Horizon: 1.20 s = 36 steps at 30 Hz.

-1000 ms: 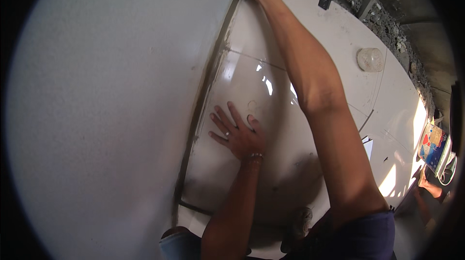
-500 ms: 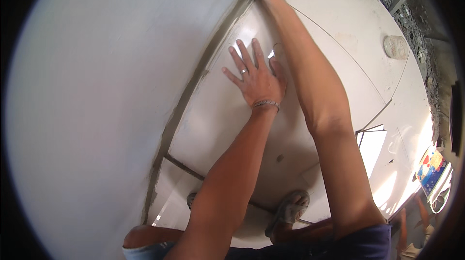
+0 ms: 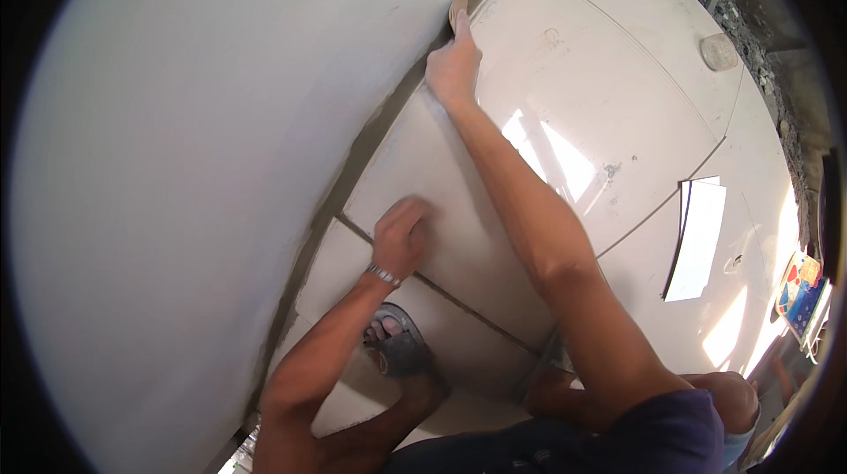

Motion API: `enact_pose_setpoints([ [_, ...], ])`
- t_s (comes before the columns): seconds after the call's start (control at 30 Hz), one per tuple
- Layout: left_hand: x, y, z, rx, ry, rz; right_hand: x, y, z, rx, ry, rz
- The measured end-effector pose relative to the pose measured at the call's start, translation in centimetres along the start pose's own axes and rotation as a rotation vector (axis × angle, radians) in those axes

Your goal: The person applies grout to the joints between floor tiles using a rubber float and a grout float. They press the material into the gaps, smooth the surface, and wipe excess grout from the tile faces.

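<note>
The white wall filled my left. My left hand pressed half-curled, holding nothing, on the near end of the large glossy cream floor tile lying against the wall. My right hand lay flat, fingers together, at its far corner. I judged the tile heavy, rigid, slippery and chip-prone, best gripped by its edges.

Large cream floor tile pressed by left hand near edge, by right hand at far corner beside white wall.
</note>
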<state>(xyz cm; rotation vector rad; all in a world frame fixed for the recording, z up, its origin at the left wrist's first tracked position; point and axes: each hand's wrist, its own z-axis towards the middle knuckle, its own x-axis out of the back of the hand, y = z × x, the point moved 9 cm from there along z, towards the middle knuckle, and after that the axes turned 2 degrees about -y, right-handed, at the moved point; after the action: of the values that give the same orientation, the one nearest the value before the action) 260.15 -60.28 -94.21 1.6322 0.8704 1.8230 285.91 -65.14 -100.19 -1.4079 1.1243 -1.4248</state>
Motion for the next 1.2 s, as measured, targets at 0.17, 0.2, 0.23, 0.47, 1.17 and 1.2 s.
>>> enact_pose_setpoints([
  [0.17,3.2,0.7,-13.0,-0.08,-0.314,0.076,-2.6,-0.2,-10.3,0.088,-0.009,0.029],
  [0.2,3.2,1.0,-15.9,-0.079,-0.406,0.058,-4.0,-0.4,-13.1,0.017,-0.105,0.09],
  [0.23,2.9,1.8,-17.7,-0.108,-0.424,0.109,-4.7,-0.5,-15.7,-0.03,-0.137,0.088],
  [0.47,-0.6,0.7,-22.0,-0.119,-0.484,0.232,-4.9,-2.7,-29.6,0.008,-0.233,0.132],
  [1.17,-0.8,0.1,-22.1,-0.05,-0.655,0.36,-4.3,-4.1,-31.0,-0.158,-0.595,0.216],
  [1.2,-1.2,0.1,-21.7,-0.059,-0.644,0.342,-3.7,-2.6,-31.1,-0.17,-0.598,0.252],
])
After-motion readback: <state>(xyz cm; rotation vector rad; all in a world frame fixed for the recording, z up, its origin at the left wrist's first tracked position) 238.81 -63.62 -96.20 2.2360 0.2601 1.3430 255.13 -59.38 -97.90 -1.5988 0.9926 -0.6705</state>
